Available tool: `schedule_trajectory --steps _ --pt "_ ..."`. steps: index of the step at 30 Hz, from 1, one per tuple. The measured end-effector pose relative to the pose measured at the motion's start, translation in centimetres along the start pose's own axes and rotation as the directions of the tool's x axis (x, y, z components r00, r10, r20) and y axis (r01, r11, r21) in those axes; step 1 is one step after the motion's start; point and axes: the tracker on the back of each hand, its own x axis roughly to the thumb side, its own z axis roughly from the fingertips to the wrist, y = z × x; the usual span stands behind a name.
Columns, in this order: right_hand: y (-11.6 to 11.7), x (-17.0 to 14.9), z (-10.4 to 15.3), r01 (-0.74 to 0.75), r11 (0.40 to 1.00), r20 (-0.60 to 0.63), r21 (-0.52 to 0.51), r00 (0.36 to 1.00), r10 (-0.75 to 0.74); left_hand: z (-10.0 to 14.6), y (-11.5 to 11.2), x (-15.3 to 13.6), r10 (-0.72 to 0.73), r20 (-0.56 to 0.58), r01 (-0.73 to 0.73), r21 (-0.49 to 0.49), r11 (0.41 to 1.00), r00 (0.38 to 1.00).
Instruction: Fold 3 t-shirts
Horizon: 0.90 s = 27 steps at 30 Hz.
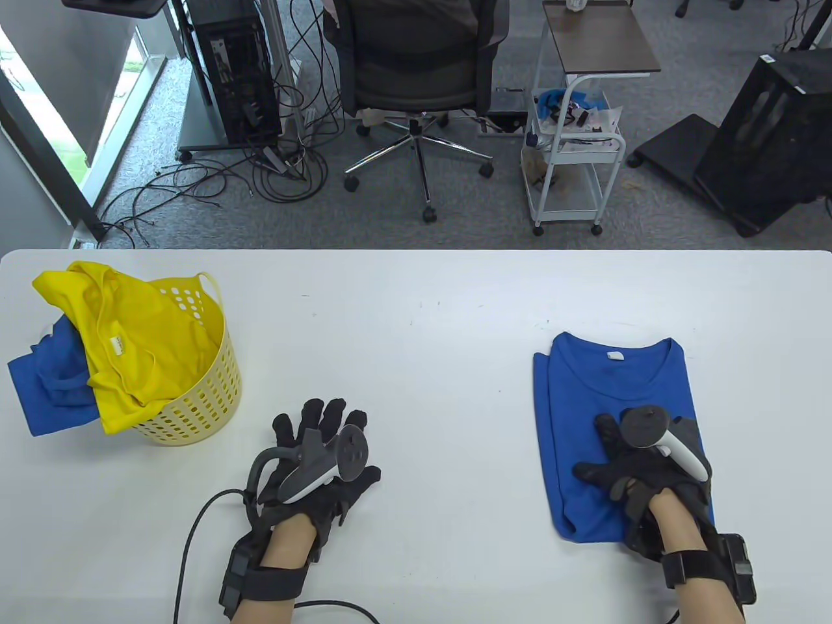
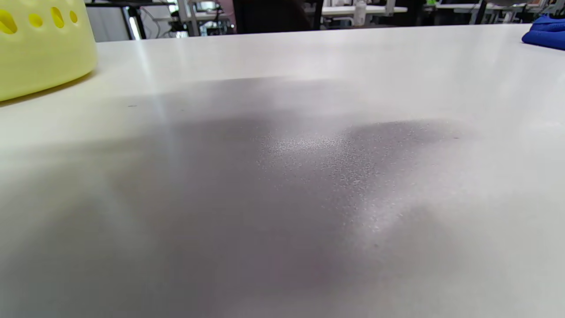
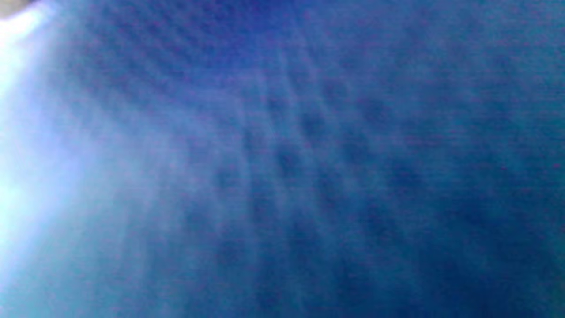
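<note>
A folded blue t-shirt (image 1: 611, 403) lies on the right of the white table (image 1: 416, 305), collar away from me. My right hand (image 1: 634, 458) lies flat on its lower part, fingers spread. The right wrist view is filled with blurred blue cloth (image 3: 309, 176). My left hand (image 1: 325, 448) rests flat on the bare table near the front middle, fingers straight, holding nothing. A yellow t-shirt (image 1: 130, 338) is draped over a yellow basket (image 1: 201, 396) at the left, with another blue t-shirt (image 1: 49, 390) hanging beside it. The left wrist view shows the basket (image 2: 44, 48) and the folded shirt's edge (image 2: 545, 35).
A black cable (image 1: 195, 533) runs from my left wrist over the table's front. Beyond the far edge stand an office chair (image 1: 416, 71), a white trolley (image 1: 575, 143), a computer tower (image 1: 237, 65) and loose floor cables.
</note>
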Motion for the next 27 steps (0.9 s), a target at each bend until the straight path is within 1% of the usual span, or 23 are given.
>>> schedule_trajectory --steps 8,21,25,27 --pt "-0.4 -0.7 -0.6 0.019 1.0 0.02 0.013 1.0 -0.019 0.2 0.1 -0.4 0.026 -0.006 -0.025 0.01 1.0 1.0" --pt "-0.9 -1.6 -0.9 0.033 0.999 0.029 -0.002 0.999 -0.033 0.4 0.1 -0.6 0.029 -0.019 -0.029 0.001 1.0 0.999" --pt "-0.9 -1.4 -0.8 0.015 0.999 0.035 -0.028 0.999 -0.014 0.4 0.0 -0.6 0.025 -0.018 -0.025 -0.005 1.0 1.0" --pt "-1.0 -1.0 -0.3 -0.033 0.996 0.045 -0.085 0.998 0.037 0.4 0.0 -0.5 0.028 -0.015 -0.028 -0.009 1.0 1.0"
